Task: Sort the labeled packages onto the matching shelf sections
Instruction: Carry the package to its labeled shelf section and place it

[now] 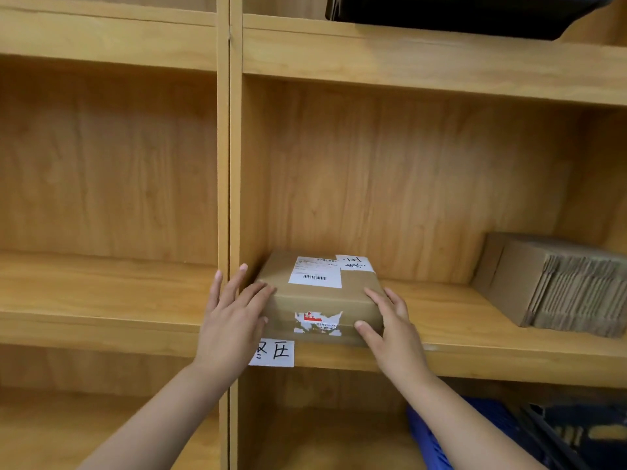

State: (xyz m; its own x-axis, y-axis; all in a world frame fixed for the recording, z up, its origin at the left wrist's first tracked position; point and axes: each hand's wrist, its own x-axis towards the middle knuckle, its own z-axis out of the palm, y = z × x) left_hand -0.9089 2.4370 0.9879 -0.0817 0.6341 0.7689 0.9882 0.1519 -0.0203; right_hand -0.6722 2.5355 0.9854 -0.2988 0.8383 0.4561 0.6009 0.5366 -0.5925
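A brown cardboard package (319,300) lies flat on the middle shelf board (475,337), in the left corner of the right-hand section. It carries a white shipping label with a barcode, a handwritten white tag at its far right corner and a torn red-and-white sticker on its front face. My left hand (234,313) lies against the package's left front corner, fingers spread. My right hand (390,320) grips the right front corner, thumb on the front face. A handwritten white paper label (273,352) is stuck on the shelf's front edge just below the package.
A bundle of flattened cardboard boxes (556,283) lies at the right end of the same shelf. A vertical wooden divider (229,164) separates the left section. A black object (458,13) sits on the shelf above. Blue and dark crates (509,432) stand below right.
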